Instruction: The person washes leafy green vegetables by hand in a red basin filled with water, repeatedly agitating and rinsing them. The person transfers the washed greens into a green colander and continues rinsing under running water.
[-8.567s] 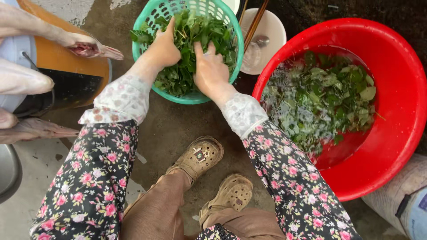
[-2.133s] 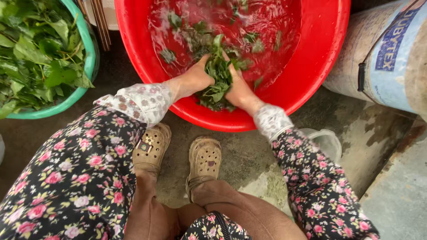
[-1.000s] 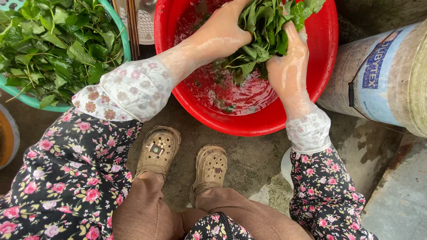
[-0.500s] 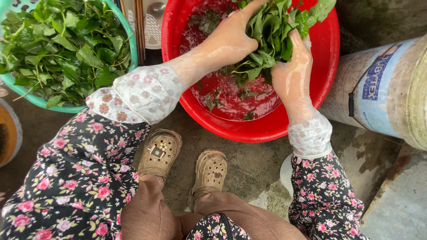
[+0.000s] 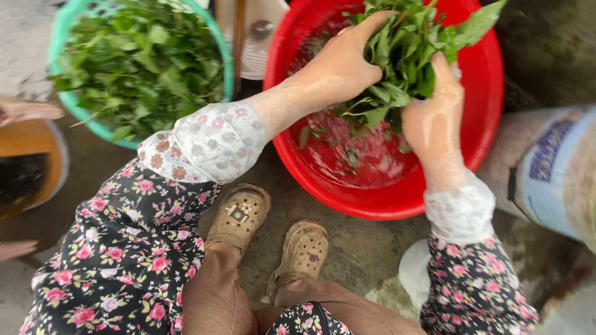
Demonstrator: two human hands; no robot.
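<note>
Both my hands wear thin clear gloves and hold one dripping bunch of green leafy vegetables (image 5: 406,53) above the red basin (image 5: 484,136). My left hand (image 5: 338,65) grips the bunch from the left side, my right hand (image 5: 434,118) presses it from the right. Water with a few loose leaves lies in the bottom of the basin. A green basket (image 5: 68,115) heaped with more wet leaves (image 5: 143,62) stands to the left of the basin.
A white dish with chopsticks (image 5: 248,37) sits between basket and basin. A large sack (image 5: 552,167) leans at the right. An orange-brown pot (image 5: 28,164) is at the left edge. My tan clogs (image 5: 273,232) rest on the concrete floor below the basin.
My hands gathered leaves from the water in the red basin and lifted the bunch clear of it; water now drips from the bunch. The view has shifted slightly left.
</note>
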